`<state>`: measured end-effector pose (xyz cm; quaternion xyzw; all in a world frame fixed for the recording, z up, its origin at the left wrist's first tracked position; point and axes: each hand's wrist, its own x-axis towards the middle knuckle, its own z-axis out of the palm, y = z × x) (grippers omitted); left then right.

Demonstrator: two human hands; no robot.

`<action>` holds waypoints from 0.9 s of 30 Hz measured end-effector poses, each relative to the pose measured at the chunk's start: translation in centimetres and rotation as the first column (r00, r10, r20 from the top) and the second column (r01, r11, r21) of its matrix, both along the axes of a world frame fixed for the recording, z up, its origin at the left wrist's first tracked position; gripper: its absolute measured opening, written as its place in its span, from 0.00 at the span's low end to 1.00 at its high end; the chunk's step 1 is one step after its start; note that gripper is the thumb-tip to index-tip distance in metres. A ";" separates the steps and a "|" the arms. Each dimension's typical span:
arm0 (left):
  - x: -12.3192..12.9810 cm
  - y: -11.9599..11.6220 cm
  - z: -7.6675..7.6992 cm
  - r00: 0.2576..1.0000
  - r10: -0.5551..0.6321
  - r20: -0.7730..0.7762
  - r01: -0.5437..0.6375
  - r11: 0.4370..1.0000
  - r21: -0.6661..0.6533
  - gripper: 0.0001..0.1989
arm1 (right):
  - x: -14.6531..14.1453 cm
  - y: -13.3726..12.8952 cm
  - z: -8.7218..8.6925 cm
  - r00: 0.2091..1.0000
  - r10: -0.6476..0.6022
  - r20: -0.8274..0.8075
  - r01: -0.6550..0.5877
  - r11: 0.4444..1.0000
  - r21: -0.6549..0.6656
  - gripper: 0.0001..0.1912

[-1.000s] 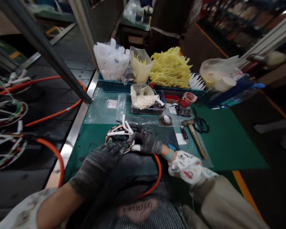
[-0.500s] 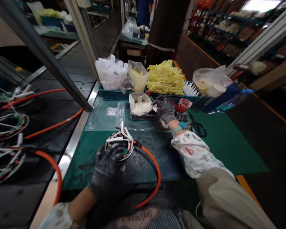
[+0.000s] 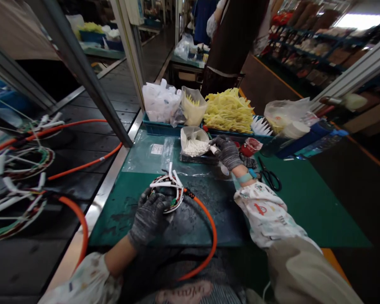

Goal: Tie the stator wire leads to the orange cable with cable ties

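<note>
Left grip (image 3: 148, 219): knit-gloved, closed on coiled wire bundle (image 3: 165, 195) with orange conduit (image 3: 214, 236).
Right grip (image 3: 228, 154): curled just beside plastic bag (image 3: 190, 137); anything held hard to make out.

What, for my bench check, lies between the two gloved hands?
Head view: wire coil by the left hand, then scuffed green mat to the right hand.

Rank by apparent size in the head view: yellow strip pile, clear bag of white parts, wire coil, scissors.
1. Yellow strip pile
2. and 3., unranked: clear bag of white parts and wire coil. They look alike, and the coil sits nearer the camera.
4. Scissors
</note>
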<state>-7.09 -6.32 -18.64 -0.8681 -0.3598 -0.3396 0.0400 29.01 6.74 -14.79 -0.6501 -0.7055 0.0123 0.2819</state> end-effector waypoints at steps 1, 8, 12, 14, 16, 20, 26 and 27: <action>0.0 0.0 0.0 1.000 -0.005 0.002 0.005 1.000 0.005 0.13 | 0.0 0.0 0.1 1.000 0.005 -0.008 -0.005 1.000 -0.003 0.13; 0.0 0.0 -0.1 1.000 -0.011 -0.011 0.011 1.000 0.020 0.10 | 0.0 -0.2 1.0 0.998 0.031 -0.057 -0.033 0.999 -0.025 0.06; -0.3 0.0 0.0 0.999 -0.017 -0.043 0.017 1.000 0.001 0.10 | -0.1 -0.6 1.7 0.994 0.062 -0.094 -0.064 0.998 -0.016 0.05; -0.3 0.0 0.1 0.998 -0.025 -0.054 0.024 1.000 -0.011 0.09 | -0.2 -0.8 2.0 0.985 0.087 -0.152 -0.090 0.996 -0.016 0.04; -0.4 0.0 0.1 0.998 -0.027 -0.061 0.026 0.999 -0.026 0.09 | -0.4 -0.9 2.3 0.943 0.118 -0.311 -0.120 0.993 0.016 0.05; -0.4 0.1 0.0 0.997 -0.021 -0.072 0.018 0.999 -0.034 0.09 | -0.9 -1.7 3.5 0.788 0.193 -0.585 -0.159 0.981 0.109 0.12; -0.7 -0.1 -0.4 0.997 -0.036 -0.070 0.031 0.996 -0.081 0.07 | -4.7 -9.1 7.5 0.660 0.226 -0.716 0.012 0.950 0.311 0.11; -0.7 -0.1 -0.4 0.996 -0.035 -0.081 0.027 0.994 -0.107 0.06 | -5.7 -10.8 7.7 0.641 0.207 -0.739 -0.043 0.971 0.235 0.11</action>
